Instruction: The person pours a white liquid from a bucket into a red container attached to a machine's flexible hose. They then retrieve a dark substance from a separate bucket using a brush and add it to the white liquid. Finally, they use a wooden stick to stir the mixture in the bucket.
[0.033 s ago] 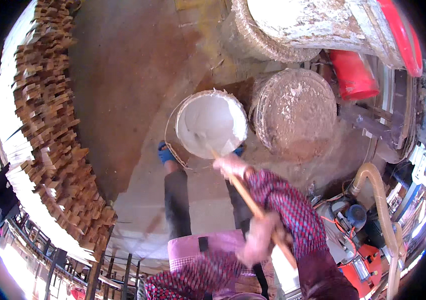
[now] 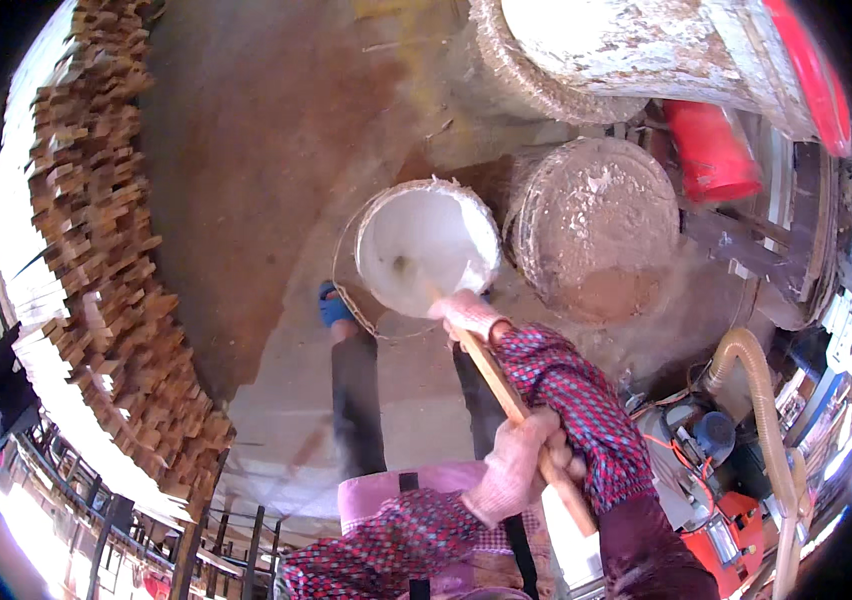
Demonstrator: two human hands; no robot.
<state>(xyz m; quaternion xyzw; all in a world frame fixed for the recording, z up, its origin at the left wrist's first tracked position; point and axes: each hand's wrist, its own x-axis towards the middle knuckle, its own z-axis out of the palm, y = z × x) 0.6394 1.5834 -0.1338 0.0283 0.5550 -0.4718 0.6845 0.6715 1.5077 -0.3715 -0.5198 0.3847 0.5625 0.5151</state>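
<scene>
while both hands grip it, a wooden stick (image 2: 506, 395) slants from the lower right of the view up into a white bucket (image 2: 426, 245) that stands on the concrete floor (image 2: 276, 180). the left hand (image 2: 518, 465), in a pale work glove, is closed around the stick near its upper end, low in the view. the right hand (image 2: 466, 312), also gloved, is closed around the stick further down its length, just at the near rim of the bucket, and the stick's far end dips into the white paste inside. both forearms wear sleeves of red and blue check.

the bucket's inside is coated white, its rim crusted with dried lumps, and a thin wire handle (image 2: 351, 300) hangs down its left side. just to the right of it, nearly touching, stands a second bucket (image 2: 596, 225), its surface caked with grey and brownish dried material. a red container (image 2: 711, 150) lies beyond that one, near the upper right.

below the white bucket the person's dark trouser legs show, with a blue shoe (image 2: 334, 305) just beside the bucket's left edge. a long stack of small wooden blocks (image 2: 106, 260) runs along the left side, well apart from the bucket. a ribbed beige hose (image 2: 761, 400) curves over an orange and grey machine (image 2: 706, 470) at the lower right.
</scene>
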